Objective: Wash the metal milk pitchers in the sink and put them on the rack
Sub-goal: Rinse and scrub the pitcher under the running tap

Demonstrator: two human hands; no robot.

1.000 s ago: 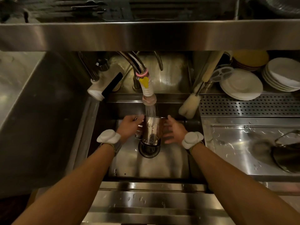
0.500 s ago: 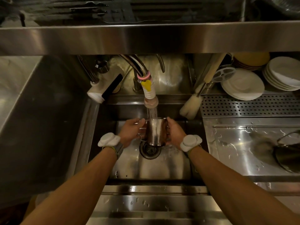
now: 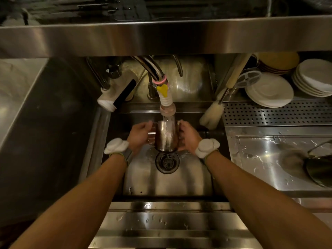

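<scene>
A steel milk pitcher (image 3: 166, 136) hangs above the drain (image 3: 167, 162) of the sink (image 3: 143, 178), directly under the tap nozzle (image 3: 167, 109), and water runs over it. My left hand (image 3: 139, 134) grips its handle side. On the pitcher's other side, my right hand (image 3: 188, 136) presses against its wall. Both wrists carry white bands. The perforated rack (image 3: 280, 113) lies to the right, behind the wet draining board (image 3: 265, 159).
A bottle brush (image 3: 212, 114) leans at the sink's back right corner. Stacks of white plates (image 3: 269, 92) and saucers (image 3: 314, 78) stand on the rack's far side. A dark pan (image 3: 319, 169) sits at the right edge. A steel shelf (image 3: 161, 36) overhangs the taps.
The pitcher has risen closer to the nozzle. My right hand went from open beside it to closed on its side.
</scene>
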